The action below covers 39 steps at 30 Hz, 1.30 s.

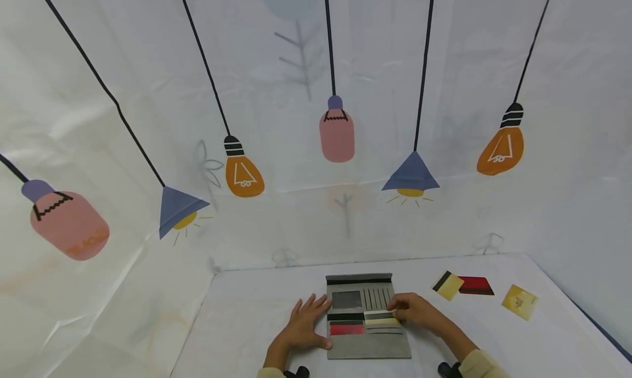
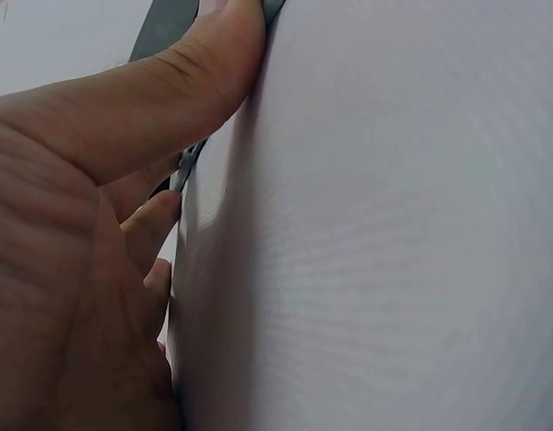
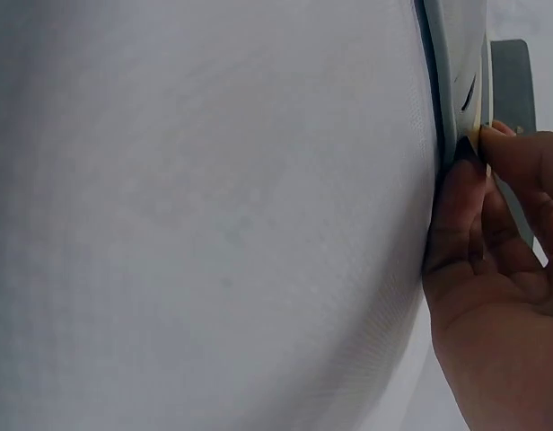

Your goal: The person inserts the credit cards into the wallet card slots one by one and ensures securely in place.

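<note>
On white tabletop (image 1: 237, 317): right hand (image 1: 418, 311) pinches striped yellow card (image 1: 379, 321); splayed left hand (image 1: 307, 326) touches rectangular grey wallet (image 1: 367, 346).

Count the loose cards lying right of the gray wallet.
3: a yellow card with a black stripe, a red card at its right corner, and a gold card farther right. Any underneath would be hidden.

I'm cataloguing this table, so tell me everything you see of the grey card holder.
The grey card holder lies open and flat on the white table, looking like smooth leather or imitation. It has a dark band near its far edge, a darker panel at upper left and slots beside it. Nearer, a red card sits left and a pale yellow card right. The left hand touches its left edge; the right hand pinches the yellow card.
</note>
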Tool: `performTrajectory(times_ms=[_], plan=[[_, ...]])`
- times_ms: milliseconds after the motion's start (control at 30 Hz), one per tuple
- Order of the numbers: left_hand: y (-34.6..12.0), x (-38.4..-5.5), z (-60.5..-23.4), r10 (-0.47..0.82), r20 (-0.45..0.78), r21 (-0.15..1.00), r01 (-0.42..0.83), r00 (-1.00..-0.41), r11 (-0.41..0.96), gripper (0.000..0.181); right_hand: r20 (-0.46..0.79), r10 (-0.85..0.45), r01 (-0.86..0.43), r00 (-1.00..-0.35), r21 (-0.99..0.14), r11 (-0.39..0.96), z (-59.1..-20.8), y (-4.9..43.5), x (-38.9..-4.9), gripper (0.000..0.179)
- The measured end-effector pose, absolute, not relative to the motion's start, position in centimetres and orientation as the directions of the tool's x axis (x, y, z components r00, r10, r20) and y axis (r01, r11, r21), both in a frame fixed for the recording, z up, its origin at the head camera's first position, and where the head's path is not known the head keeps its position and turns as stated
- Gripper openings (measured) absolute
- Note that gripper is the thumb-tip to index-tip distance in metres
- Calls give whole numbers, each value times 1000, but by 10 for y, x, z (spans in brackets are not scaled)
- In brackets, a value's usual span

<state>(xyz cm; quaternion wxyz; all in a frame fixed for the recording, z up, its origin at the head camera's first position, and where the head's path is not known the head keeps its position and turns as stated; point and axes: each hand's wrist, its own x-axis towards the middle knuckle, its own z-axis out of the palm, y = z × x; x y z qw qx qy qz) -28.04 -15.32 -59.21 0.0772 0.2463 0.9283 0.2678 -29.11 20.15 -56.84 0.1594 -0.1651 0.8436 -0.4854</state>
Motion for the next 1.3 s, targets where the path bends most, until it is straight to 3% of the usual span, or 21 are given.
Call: performTrajectory(times_ms=[433,967,1300], plan=[[-154,-282,-595,501,-5,531,423,-865,734,103,-109,-502,-123,-858,-905,407,-570,202,-292,13],[-155,-282,-596,509,6,564,424,-861,709,104,-113,-487,-158,-866,-863,481,-573,204,-290,5],[-154,-280,-592,498,-8,560,409,-867,721,103,-108,-514,-218,-851,-818,533,-575,201,-288,19]])
